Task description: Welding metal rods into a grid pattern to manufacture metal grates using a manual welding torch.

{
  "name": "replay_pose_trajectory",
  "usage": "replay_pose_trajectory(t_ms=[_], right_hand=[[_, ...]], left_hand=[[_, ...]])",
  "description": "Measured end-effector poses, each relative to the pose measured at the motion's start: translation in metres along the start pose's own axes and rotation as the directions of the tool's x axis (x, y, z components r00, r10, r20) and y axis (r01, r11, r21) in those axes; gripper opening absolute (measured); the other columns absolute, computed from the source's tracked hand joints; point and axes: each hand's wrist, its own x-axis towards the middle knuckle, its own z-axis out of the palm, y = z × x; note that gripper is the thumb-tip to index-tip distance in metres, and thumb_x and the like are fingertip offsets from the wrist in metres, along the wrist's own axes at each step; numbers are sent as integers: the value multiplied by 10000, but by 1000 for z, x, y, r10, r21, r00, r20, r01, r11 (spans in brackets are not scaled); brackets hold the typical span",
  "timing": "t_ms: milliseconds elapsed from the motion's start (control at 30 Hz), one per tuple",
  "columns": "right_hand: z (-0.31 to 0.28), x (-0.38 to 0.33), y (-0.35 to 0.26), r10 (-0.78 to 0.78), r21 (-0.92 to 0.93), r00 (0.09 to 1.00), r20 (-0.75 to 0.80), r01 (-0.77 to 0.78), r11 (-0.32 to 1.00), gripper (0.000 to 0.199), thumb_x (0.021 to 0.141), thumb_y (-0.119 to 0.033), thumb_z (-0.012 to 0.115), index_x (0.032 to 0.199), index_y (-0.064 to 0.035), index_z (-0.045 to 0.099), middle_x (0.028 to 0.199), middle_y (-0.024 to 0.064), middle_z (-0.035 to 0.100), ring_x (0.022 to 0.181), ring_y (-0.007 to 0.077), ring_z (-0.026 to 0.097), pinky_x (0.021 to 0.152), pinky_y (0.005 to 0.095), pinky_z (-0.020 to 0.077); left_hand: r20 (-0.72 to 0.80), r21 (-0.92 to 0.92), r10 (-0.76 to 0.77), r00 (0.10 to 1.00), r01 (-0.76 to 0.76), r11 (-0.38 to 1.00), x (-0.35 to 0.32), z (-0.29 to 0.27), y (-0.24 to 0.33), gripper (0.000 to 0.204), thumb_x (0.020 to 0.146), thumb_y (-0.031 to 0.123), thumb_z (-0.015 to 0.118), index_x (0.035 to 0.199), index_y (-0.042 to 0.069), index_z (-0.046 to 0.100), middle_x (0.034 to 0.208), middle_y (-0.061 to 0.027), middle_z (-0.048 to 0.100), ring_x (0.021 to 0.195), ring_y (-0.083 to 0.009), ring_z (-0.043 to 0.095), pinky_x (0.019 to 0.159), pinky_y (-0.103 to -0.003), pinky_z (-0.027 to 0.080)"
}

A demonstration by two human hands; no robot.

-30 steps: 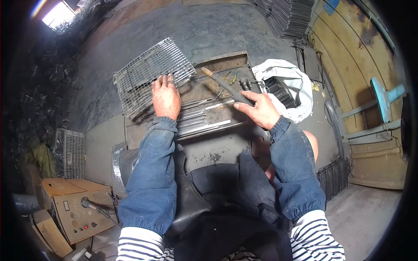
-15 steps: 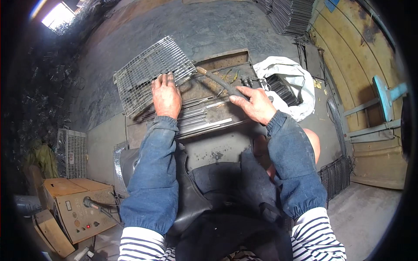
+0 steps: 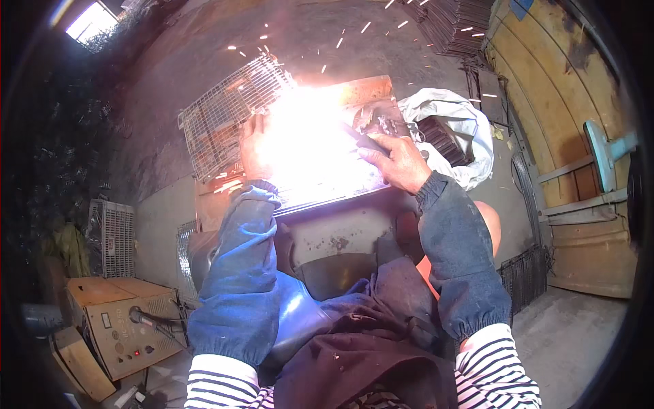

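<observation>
White glare from a welding arc [image 3: 310, 136] fills the middle of the bench and throws sparks outward. My right hand [image 3: 402, 163] grips the dark handle of a welding torch [image 3: 368, 141], whose tip is lost in the light. Across the arc, my left hand [image 3: 254, 144] rests with its fingers stretched against the near right side of a silvery wire grid [image 3: 228, 102]; brightness washes out part of that hand. The grid lies tilted on a shallow metal tray [image 3: 373, 91]. Metal strips [image 3: 327, 203] along the tray's near side are mostly bleached out.
Right of the tray stands a white sack [image 3: 482, 129] holding dark metal pieces [image 3: 436, 136]. A welding machine [image 3: 129, 334] is at lower left, near an upright grid [image 3: 116, 238]. Stacked dark grids [image 3: 446, 27] sit far right, beside a yellow panel [image 3: 545, 88] with a turquoise bar [image 3: 599, 153].
A bright arc has flared up at the torch tip by the grid's right side, and sparks now fly. Both hands have stayed nearly in place.
</observation>
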Motion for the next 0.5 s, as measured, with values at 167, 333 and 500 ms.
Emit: replay_pose_trajectory(t_ms=[167, 333, 500], right_hand=[[9, 4, 27, -270, -120, 944, -191, 250, 961, 408, 954, -309, 709, 1184, 27, 684, 763, 160, 692, 681, 203, 663, 669, 360, 537], [6, 2, 15, -207, -59, 968, -139, 200, 978, 457, 927, -361, 725, 1181, 18, 690, 871, 265, 712, 827, 369, 732, 776, 416, 554], [0, -2, 14, -208, -98, 965, -159, 194, 976, 505, 932, -350, 721, 1213, 65, 659, 975, 273, 716, 928, 344, 731, 845, 398, 549]], left_hand=[[-37, 62, 2, 999, 0, 998, 1, -4, 19, 447, 885, 129, 577, 1300, -39, 588, 1317, -221, 610, 1263, -387, 530, 1115, -505, 390], [-45, 134, 11, 999, -4, 991, -1, -8, 15, 468, 884, 163, 607, 1307, -38, 602, 1359, -209, 608, 1302, -365, 514, 1140, -500, 377], [-19, 97, -36, 999, 38, 995, -1, -9, 20, 480, 876, 142, 613, 1321, -37, 599, 1348, -206, 618, 1303, -356, 520, 1154, -509, 365]])
